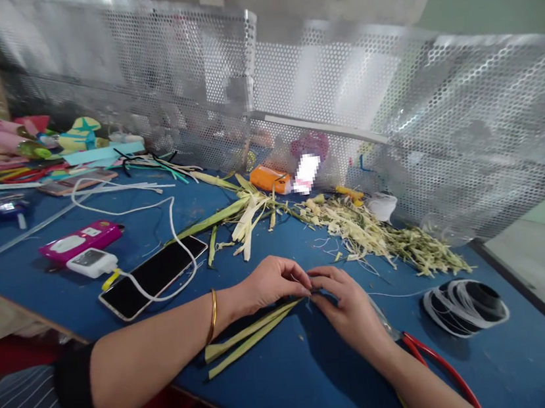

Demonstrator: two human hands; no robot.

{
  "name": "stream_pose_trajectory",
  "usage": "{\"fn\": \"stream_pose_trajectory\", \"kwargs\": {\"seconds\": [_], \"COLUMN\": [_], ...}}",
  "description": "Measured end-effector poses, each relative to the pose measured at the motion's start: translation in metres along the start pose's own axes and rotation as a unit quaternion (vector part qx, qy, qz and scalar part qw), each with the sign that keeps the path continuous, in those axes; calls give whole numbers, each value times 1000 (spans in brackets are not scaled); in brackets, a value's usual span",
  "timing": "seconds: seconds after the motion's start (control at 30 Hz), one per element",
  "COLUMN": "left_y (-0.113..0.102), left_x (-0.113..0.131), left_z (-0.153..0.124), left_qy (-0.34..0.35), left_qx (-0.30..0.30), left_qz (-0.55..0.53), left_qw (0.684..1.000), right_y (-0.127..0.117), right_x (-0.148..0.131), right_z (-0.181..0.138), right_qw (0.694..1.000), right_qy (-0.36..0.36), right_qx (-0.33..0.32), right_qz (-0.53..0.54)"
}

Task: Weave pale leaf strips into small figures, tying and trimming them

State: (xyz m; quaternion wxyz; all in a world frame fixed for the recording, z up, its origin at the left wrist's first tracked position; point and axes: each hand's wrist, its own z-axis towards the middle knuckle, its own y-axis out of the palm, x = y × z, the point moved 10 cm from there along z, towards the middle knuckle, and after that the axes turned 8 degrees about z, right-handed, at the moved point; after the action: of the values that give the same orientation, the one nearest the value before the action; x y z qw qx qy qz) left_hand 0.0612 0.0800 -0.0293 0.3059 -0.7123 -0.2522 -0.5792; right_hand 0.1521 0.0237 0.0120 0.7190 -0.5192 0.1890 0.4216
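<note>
My left hand (279, 279) and my right hand (341, 298) meet fingertip to fingertip just above the table. Both are closed in a pinch on a thin white thread (397, 294), which shows in fine bits around the fingers and runs right toward a spool. Two long pale green leaf strips (256, 335) stretch from the pinched fingertips toward the lower left, passing below my left wrist. Their narrow ends meet at the fingers, where the exact hold is hidden. Under my right forearm lies a red-handled cutting tool (441, 362), partly covered.
On the right stands a black spool (464, 307) wound with white cord. Shredded leaf bits (369, 228) and longer leaf pieces (246, 214) lie behind the hands. A phone (155, 276), white cable (174, 222) and magenta device (81, 241) lie left. Perforated metal panels (177, 76) border the table's back.
</note>
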Motion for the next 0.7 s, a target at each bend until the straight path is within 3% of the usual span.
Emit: {"fn": "stream_pose_trajectory", "kwargs": {"seconds": [0.1, 0.2, 0.47, 0.57, 0.7], "left_y": [0, -4, -8, -5, 3], "left_x": [3, 7, 28, 33, 38], "left_z": [0, 0, -8, -10, -14], "left_qy": [16, 44, 98, 129, 182], "left_qx": [3, 18, 74, 90, 112], "left_qz": [21, 83, 253, 314, 425], "left_qw": [1000, 995, 960, 936, 879], "right_y": [-2, 3, 5, 6, 6], "right_x": [-1, 1, 12, 12, 6], "right_z": [1, 1, 0, 0, 0], "right_qw": [1000, 999, 996, 995, 995], "right_qy": [-5, 11, 49, 52, 42], "right_qx": [2, -27, -37, -39, -40], "right_qz": [-24, 18, 65, 71, 82]}}
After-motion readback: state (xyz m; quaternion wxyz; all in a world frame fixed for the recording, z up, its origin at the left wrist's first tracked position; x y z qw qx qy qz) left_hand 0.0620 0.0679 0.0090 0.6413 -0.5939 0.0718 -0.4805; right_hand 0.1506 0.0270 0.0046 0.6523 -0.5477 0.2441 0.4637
